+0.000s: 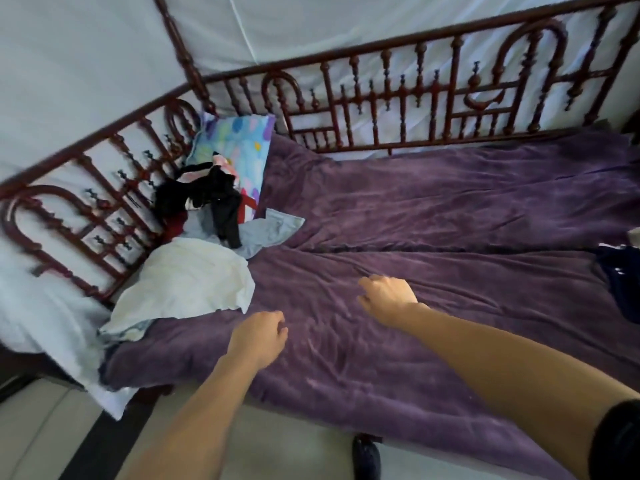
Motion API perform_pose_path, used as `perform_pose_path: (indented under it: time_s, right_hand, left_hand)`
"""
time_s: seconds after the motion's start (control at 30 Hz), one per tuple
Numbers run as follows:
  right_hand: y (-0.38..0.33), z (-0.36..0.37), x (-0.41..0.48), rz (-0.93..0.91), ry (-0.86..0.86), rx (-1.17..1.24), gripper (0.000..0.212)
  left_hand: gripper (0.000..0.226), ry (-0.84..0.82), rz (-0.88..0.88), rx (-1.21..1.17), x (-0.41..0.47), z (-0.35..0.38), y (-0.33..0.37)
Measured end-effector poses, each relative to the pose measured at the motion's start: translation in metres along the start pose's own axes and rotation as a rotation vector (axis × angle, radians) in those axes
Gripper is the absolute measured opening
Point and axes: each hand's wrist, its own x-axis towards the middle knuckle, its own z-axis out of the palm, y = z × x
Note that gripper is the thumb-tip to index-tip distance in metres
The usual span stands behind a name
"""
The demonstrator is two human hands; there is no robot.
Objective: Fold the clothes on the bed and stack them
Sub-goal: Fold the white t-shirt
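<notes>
While left hand (258, 337) and right hand (388, 296) curl loosely, empty, dark garment (621, 289) cropped at right edge

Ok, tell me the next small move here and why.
Probably reach the left hand to the white garment and drag it onto the bare purple blanket by the right hand. Both hands hold nothing, and that garment lies crumpled nearest the left hand.
</notes>
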Motion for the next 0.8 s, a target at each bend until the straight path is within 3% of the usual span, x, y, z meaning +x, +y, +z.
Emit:
perform_pose_path:
  time_s: [0.5,0.8]
  right_hand:
    - [-0.194,0.026,0.232,-0.061,-0.129,0.031,0.044]
    - [-0.294,0.082,0.361,0.146,-0.215,0.022,0.043]
  left_hand:
    - [0.035,-0.075,-0.197,-0.117,0.137,-0.029,-0.272]
    - [0.035,-0.212,-0.046,-0.158,0.253,0.018,-0.438]
